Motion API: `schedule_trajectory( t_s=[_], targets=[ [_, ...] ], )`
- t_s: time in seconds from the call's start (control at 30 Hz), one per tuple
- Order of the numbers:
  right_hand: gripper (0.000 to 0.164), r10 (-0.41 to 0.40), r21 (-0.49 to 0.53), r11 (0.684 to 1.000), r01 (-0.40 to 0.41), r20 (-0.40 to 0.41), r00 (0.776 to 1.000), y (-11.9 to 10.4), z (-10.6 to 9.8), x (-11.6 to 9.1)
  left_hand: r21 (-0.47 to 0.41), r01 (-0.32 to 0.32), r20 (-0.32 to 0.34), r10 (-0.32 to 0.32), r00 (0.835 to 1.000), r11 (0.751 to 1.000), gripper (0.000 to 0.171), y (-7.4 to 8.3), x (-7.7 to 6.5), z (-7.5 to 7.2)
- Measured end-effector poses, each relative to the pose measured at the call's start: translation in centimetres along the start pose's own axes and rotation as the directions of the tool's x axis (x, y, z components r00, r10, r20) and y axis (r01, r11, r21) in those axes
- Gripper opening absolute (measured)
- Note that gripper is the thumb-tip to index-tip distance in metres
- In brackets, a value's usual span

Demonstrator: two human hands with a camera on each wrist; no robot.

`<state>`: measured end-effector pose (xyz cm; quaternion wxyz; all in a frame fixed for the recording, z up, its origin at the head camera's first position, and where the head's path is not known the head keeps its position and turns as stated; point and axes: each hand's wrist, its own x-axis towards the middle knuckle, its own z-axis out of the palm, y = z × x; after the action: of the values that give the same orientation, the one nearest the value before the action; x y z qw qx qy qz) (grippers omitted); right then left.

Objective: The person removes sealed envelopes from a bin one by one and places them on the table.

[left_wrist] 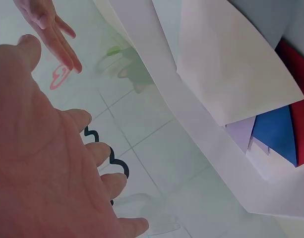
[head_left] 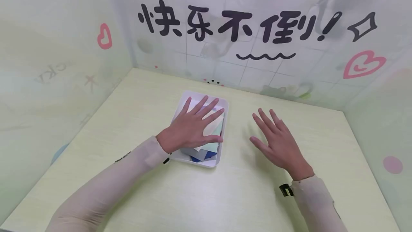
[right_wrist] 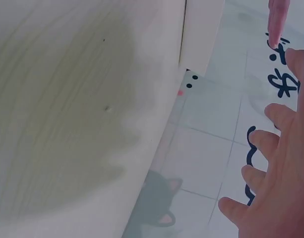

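In the head view my left hand (head_left: 193, 124) is spread over a white plastic tray (head_left: 206, 164), palm down, and hides much of what lies inside. The tray holds several loose pieces of coloured paper or card: a cream piece (left_wrist: 236, 64), a blue piece (left_wrist: 275, 131) and a red piece (left_wrist: 300, 99) show in the left wrist view, and a pale green piece (head_left: 212, 146) in the head view. Over the table to the right of the tray hovers my right hand (head_left: 280, 139), fingers extended and holding nothing. Its shadow falls on the wood below.
A pale wooden table (head_left: 135, 196) carries the tray near its back edge. Behind it stands a wall (head_left: 199, 60) covered in printed lettering and drawings. Decorated side walls (head_left: 58, 81) close off the left and right.
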<state>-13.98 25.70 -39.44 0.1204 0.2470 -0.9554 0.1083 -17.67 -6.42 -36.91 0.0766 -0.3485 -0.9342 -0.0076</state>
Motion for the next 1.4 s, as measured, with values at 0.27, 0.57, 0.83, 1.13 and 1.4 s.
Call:
schedule_trajectory(
  t_s=[0.27, 0.57, 0.83, 1.13, 1.4],
  targets=[
    [0.068, -0.053, -0.004, 0.999, 0.053, 0.05, 0.997, -1.6, 1.3, 2.0, 0.0, 0.043, 0.014, -0.043, 0.999, 0.999, 0.087, -1.2, -1.7, -0.1],
    [0.067, -0.192, 0.116, 0.977, 0.177, 0.138, 0.972, -2.8, 2.8, 4.1, -0.097, 0.218, 0.185, -0.198, 0.963, 0.971, 0.089, -3.2, -4.4, 0.2],
    [0.065, -0.259, 0.082, 0.966, 0.247, 0.212, 0.942, -2.8, 4.1, 5.5, -0.218, 0.432, 0.249, -0.378, 0.892, 0.875, 0.094, -4.4, -6.7, 1.1],
    [0.04, -0.288, 0.051, 0.958, 0.283, 0.213, 0.934, -2.7, 4.5, 6.4, -0.239, 0.469, 0.285, -0.4, 0.871, 0.851, 0.065, -4.7, -8.0, 1.4],
    [0.023, -0.329, 0.005, 0.944, 0.33, 0.102, 0.939, -2.6, 4.6, 6.9, -0.274, 0.449, 0.295, -0.37, 0.881, 0.851, 0.053, -4.8, -7.8, 1.8]
  ],
)
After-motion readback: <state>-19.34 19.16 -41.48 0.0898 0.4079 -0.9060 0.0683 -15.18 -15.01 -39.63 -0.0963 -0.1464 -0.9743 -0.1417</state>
